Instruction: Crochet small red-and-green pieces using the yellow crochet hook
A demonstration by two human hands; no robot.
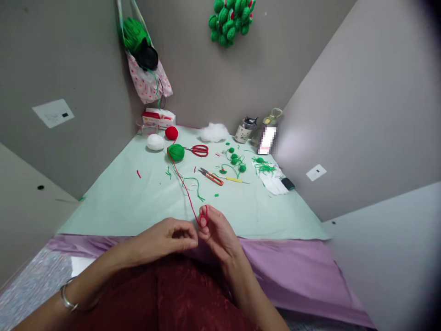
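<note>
Red yarn (188,195) runs across the table from the back toward me and loops about the fingers of my right hand (218,232). That hand is closed on the yarn, just above the table's front edge. Beside it, my left hand (177,236) is curled with fingertips together, close to the loop; whether something thin is pinched in it I cannot tell. The strand passes a green yarn ball (177,153), with a red yarn ball (171,133) behind it.
On the table lie red-handled scissors (200,151), orange thread snips (212,177), a yellow-handled crochet hook (234,179) and small green crocheted pieces (234,159). White stuffing (214,132), a white yarn ball (155,142), a pen cup (243,132) and a phone (267,140) stand farther back.
</note>
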